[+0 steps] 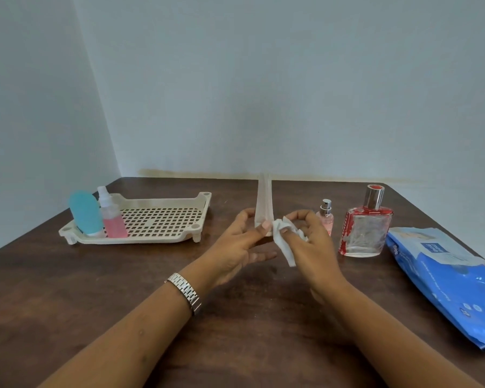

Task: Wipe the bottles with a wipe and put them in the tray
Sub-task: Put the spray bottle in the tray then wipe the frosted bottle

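Left hand [242,239] is pinching tall bottle [263,203] upright; right hand [314,247] is pinching wipe [284,240] against its base. Step: wiping. Next is likely calling for a carry leftward into tray [157,203].

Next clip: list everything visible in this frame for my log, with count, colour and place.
tray: one, cream, perforated, left on the table
squeeze bottle: one, teal, upright at the tray's left end
spray bottle: one, pink with a clear top, in the tray beside the teal one
tapered bottle: one, whitish, upright at table centre
wipe: one, white, against the tapered bottle's base
small spray bottle: one, pink with a silver top, right of the hands
glass bottle: one, clear with red trim and a silver cap, further right
wipe pack: one, blue, right edge
table: one, dark brown
wristwatch: one, silver, left wrist
left hand: holds the tapered bottle's base
right hand: pinches the wipe
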